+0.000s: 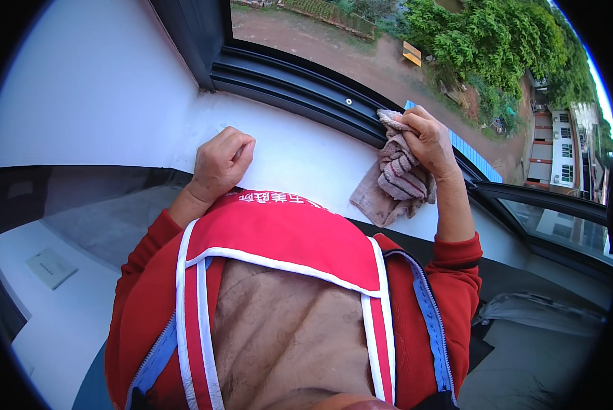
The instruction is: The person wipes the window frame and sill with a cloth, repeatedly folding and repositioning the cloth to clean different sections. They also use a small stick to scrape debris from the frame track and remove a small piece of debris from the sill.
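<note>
My right hand (pixel 428 139) grips a bunched brownish-pink terry towel (pixel 406 171) with dark red stripes. One corner of the towel lies on the black window frame track (pixel 306 95), while its lower part spreads over the white windowsill (pixel 291 148). My left hand (pixel 222 160) is curled into a fist at the sill's left part, near the side wall. I see nothing in that fist, though its palm side is hidden. A round screw or plug (pixel 348 101) sits in the track between the hands, nearer the towel.
The window opening lies beyond the track, with a dirt road (pixel 311 43), trees (pixel 481 41) and a building (pixel 563 148) far below. A glazed sash (pixel 557 220) stands at the right. A white wall (pixel 91 97) bounds the left; a cloth bundle (pixel 537 307) lies lower right.
</note>
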### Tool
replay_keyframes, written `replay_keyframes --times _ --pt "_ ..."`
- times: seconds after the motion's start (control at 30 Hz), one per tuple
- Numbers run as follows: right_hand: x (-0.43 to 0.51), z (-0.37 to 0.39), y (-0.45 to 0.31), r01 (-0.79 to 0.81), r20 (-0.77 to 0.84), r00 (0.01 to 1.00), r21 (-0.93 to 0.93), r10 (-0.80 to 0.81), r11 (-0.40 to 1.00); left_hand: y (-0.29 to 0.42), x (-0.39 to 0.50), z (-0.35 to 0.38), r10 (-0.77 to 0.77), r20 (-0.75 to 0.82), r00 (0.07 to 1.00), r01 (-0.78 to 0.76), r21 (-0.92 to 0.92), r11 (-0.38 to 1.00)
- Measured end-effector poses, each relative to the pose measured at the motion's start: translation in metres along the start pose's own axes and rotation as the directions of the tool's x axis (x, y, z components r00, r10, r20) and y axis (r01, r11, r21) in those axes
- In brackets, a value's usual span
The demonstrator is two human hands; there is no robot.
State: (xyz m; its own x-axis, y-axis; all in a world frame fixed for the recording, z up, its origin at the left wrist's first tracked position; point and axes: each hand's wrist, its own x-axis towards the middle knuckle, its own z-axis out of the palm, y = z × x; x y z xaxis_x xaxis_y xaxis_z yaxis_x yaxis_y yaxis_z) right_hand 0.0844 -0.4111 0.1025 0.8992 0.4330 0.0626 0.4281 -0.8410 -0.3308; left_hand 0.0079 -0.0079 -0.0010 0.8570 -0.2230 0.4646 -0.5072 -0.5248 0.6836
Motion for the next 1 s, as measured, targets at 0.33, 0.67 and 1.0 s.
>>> replay_keyframes --times 0.33,0.67,1.0 --pt "0.057 0.05 -0.041 0.128 -0.137 0.984 0.105 -0.114 0.986 -0.002 -0.001 0.002 0.031 -0.043 0.999 -0.032 -0.009 0.999" --pt "-0.02 -0.027 0.007 -0.059 -0.132 0.987 0.247 0.094 0.967 -0.004 -0.002 0.002 0.018 -0.045 0.999 -0.018 -0.008 1.0" --pt "-0.027 -0.018 0.021 -0.151 -0.092 0.984 0.011 0.151 0.989 -0.001 -0.001 0.001 0.008 -0.012 1.0 -0.008 0.001 1.0"
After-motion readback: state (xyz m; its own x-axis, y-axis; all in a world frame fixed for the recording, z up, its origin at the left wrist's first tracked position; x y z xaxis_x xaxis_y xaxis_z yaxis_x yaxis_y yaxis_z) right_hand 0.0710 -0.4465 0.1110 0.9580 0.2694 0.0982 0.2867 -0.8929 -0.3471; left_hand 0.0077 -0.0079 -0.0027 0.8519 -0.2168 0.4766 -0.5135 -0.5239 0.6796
